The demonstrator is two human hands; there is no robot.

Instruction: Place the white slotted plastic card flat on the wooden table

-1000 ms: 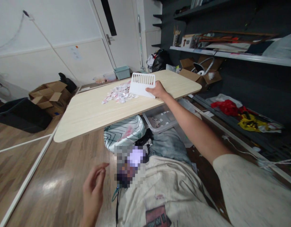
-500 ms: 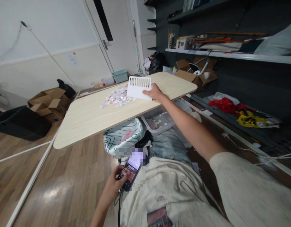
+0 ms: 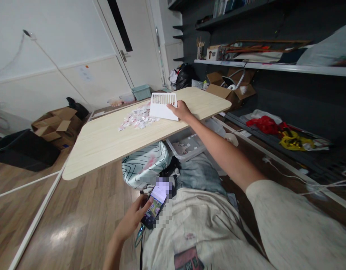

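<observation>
My right hand [image 3: 182, 111] grips the right edge of a white plastic scraper [image 3: 163, 111] with a row of slots along its top. The scraper stands tilted on the pale wooden tabletop [image 3: 105, 144], against the right side of a pile of small white and pinkish pieces [image 3: 137, 117]. Down by my lap, my left hand [image 3: 136, 212] is closed around a smartphone [image 3: 154, 206], its thumb over the lit screen. A cable hangs from the phone's lower end. Part of the screen is blurred out.
Below the table's near edge sits a clear plastic bin [image 3: 187, 144] with loose pieces inside, beside a patterned cushion-like bundle [image 3: 145, 163]. A black bin [image 3: 23, 150] and cardboard box [image 3: 59, 125] stand left. Dark shelving [image 3: 274, 65] lines the right wall.
The left thumb has shifted up the phone and the picture on its screen has changed. My right hand and the scraper keep about the same place on the table; the whole view has shifted slightly.
</observation>
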